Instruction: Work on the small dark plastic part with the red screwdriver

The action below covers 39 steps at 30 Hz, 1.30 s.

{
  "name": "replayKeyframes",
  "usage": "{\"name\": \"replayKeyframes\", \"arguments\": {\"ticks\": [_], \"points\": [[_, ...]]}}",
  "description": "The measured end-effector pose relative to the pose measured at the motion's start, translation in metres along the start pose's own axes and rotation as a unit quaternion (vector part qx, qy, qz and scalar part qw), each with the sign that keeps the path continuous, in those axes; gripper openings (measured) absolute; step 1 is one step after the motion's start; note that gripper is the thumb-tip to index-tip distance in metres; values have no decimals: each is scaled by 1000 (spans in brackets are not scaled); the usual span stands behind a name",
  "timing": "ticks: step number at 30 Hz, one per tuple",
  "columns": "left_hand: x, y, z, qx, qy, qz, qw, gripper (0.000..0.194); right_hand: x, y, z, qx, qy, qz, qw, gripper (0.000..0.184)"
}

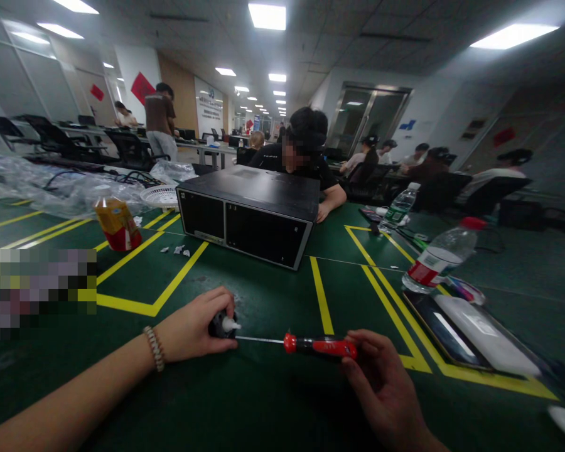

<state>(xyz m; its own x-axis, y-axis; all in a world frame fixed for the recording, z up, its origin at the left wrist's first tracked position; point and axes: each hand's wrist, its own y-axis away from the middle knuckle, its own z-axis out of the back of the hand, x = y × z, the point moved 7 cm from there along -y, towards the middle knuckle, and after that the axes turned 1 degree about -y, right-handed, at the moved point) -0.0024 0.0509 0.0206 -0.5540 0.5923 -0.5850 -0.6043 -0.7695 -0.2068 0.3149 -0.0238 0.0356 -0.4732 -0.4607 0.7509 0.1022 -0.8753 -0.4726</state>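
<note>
My left hand (204,323) wears a beaded bracelet and grips a small black part with a white shaft (223,325) on the green table (263,408). In my right hand (381,376) is the end of a red and black screwdriver (320,345), pinched between thumb and fingers. The screwdriver lies level, its metal shank pointing left. Its tip reaches the near side of the black part, by my left thumb; whether it sits in a screw I cannot tell.
Beyond my hands stands a black computer case (249,201), with a person (306,144) behind it. An orange-red drink bottle (117,223) is at left, a red-capped bottle (440,257) and a phone (452,333) at right. Paper scraps (179,250) lie near the case.
</note>
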Motion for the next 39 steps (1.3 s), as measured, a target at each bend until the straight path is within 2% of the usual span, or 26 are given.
{"name": "replayKeyframes", "arguments": {"ticks": [4, 8, 11, 13, 15, 20, 26, 29, 31, 33, 39], "points": [[-1, 0, 0, 0, 1, 0, 1000, 33, -1, 3, -3, 16, 5, 15, 1000, 28], [-1, 0, 0, 0, 1, 0, 1000, 34, 0, 3, -5, 37, -20, -9, 999, 35], [-1, 1, 0, -1, 1, -2, 1000, 34, 1, 0, -2, 24, -9, -12, 1000, 25], [-1, 0, 0, -2, 0, -2, 1000, 34, 4, -3, 0, 4, 6, 9, 1000, 14], [-1, 0, 1, -2, -1, -1, 1000, 34, 5, -5, 2, -12, 15, 33, 999, 12], [0, 0, 0, -1, -2, -1, 1000, 34, -4, -1, -1, -13, 12, 9, 1000, 28], [0, 1, 0, -2, -2, 1, 1000, 35, -8, 1, -6, 35, -20, -31, 999, 32], [0, 1, 0, -1, -2, 2, 1000, 34, -7, -2, -2, 24, -8, -40, 999, 24], [-1, 1, 0, -2, -1, 0, 1000, 34, -5, -3, 0, 15, -9, -25, 1000, 14], [-1, 1, 0, -1, 0, -2, 1000, 34, -3, -2, -1, 9, -20, -8, 1000, 11], [-1, 0, 1, 2, 2, 4, 1000, 34, -4, 1, 1, -22, -17, 0, 1000, 27]]}}
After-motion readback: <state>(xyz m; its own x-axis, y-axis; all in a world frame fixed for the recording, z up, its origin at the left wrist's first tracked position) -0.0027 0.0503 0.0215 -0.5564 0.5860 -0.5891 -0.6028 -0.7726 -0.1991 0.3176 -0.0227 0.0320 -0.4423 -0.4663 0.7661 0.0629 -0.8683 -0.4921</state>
